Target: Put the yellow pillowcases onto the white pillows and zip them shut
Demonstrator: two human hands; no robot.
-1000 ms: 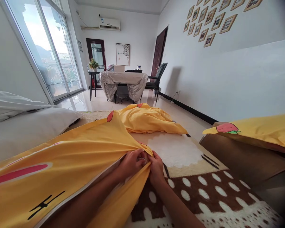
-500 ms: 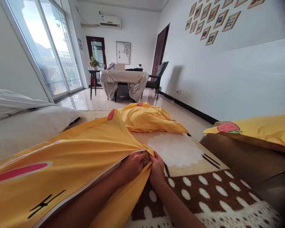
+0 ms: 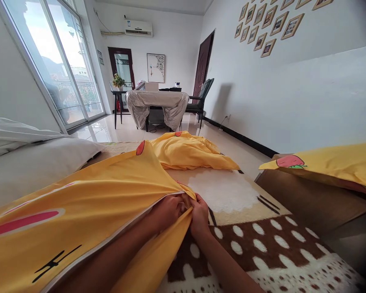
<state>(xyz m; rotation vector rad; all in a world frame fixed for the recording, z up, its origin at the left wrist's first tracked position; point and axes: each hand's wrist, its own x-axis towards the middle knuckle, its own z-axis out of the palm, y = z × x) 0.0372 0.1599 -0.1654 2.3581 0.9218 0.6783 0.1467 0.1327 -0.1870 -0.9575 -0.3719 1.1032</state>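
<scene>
A yellow fabric cover [image 3: 110, 203] printed with a pink shape and black lines stretches across the left, its opening edged in white. My left arm reaches into that opening. My left hand [image 3: 171, 209] is closed near the opening's right end, its fingertips partly hidden by cloth. Just beside it, on the outside, my right hand [image 3: 200, 213] pinches the gathered edge of the cover between thumb and fingers. The two hands almost touch, and the cloth is pulled taut in folds toward them.
Beneath lies a plush blanket [image 3: 250, 240] with white dots on brown. A crumpled yellow cloth [image 3: 192, 150] rests beyond my hands. At left is a white pillow [image 3: 42, 162]; at right, yellow fabric [image 3: 332, 160] lies over a brown box [image 3: 301, 195]. A covered table [image 3: 158, 97] stands farther back.
The whole view has shifted slightly left. My hands keep their hold on the cover, with only a slight change in the fingers.
</scene>
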